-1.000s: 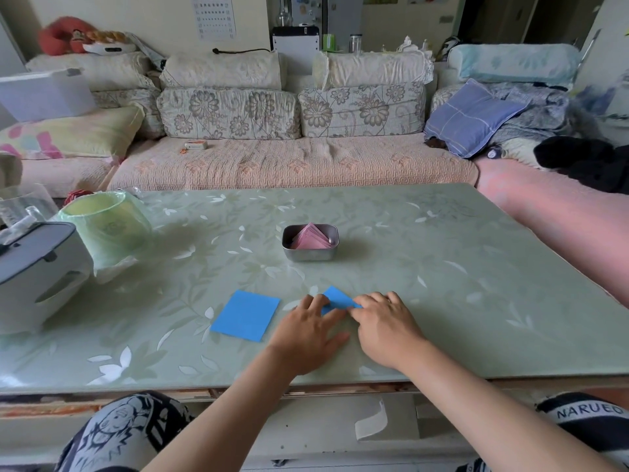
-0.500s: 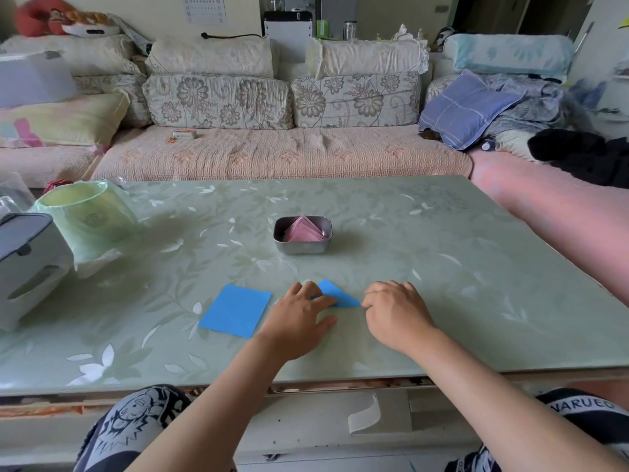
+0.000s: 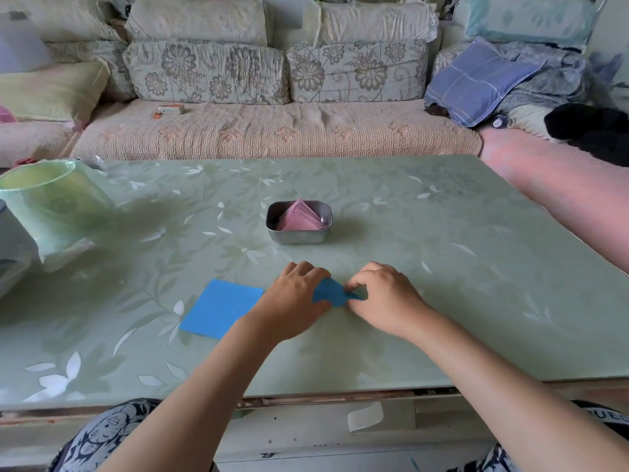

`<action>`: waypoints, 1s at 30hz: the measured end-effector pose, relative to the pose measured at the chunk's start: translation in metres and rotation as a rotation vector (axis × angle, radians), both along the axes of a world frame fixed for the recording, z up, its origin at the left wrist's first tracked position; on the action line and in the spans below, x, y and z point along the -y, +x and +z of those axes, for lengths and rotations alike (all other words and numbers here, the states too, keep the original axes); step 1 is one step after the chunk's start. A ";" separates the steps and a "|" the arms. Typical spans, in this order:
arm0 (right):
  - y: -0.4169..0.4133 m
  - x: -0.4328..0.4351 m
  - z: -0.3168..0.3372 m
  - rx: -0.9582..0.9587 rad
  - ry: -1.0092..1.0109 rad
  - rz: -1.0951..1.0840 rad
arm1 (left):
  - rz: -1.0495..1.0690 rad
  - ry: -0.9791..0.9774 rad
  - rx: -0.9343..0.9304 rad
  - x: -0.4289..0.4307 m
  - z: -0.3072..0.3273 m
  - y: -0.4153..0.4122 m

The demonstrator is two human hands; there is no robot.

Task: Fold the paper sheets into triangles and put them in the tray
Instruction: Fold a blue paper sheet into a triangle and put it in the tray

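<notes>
A folded blue paper [image 3: 329,291] lies on the table between my two hands, bent and partly lifted. My left hand [image 3: 296,301] pinches its left side, and my right hand [image 3: 384,298] pinches its right tip. A flat blue sheet [image 3: 219,308] lies unfolded just left of my left hand. Farther back, a small metal tray [image 3: 299,235] holds several pink folded triangles [image 3: 299,216].
The green glass-topped table [image 3: 408,267] has a green plastic bucket [image 3: 58,199] and a white appliance [image 3: 10,253] at its left edge. A sofa with cushions runs behind the table. My knees are below the front edge.
My right hand has moved back onto the blue paper and taken its right tip. The paper, flat on the table before, is now bent and lifted between both hands.
</notes>
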State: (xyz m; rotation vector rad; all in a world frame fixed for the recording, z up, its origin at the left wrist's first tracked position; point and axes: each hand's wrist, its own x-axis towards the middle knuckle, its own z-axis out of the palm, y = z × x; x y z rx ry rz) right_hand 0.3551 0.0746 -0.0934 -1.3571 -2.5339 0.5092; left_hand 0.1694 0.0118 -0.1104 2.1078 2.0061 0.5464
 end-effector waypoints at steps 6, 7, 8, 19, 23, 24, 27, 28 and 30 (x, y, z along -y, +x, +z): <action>-0.010 -0.012 0.003 -0.060 -0.180 -0.056 | 0.001 -0.062 0.097 -0.010 0.006 -0.007; -0.011 -0.014 0.003 -0.065 -0.203 -0.064 | 0.006 -0.076 0.123 -0.011 0.007 -0.008; -0.011 -0.015 0.003 -0.072 -0.229 -0.068 | 0.011 -0.090 0.145 -0.012 0.008 -0.008; -0.010 -0.021 0.006 -0.216 -0.352 -0.111 | -0.046 0.064 0.123 -0.007 0.016 -0.004; -0.006 -0.026 0.014 -0.335 -0.407 -0.108 | -0.085 0.260 -0.117 -0.004 0.028 -0.006; -0.005 -0.027 0.016 -0.366 -0.429 -0.101 | -0.101 0.291 -0.134 -0.004 0.030 -0.007; -0.003 -0.026 0.021 -0.407 -0.497 -0.061 | -0.127 0.375 -0.080 -0.005 0.032 -0.007; -0.003 -0.026 0.021 -0.415 -0.504 -0.062 | -0.120 0.392 -0.059 -0.005 0.032 -0.006; -0.005 -0.025 0.021 -0.455 -0.482 -0.093 | -0.072 0.411 -0.021 -0.005 0.032 -0.006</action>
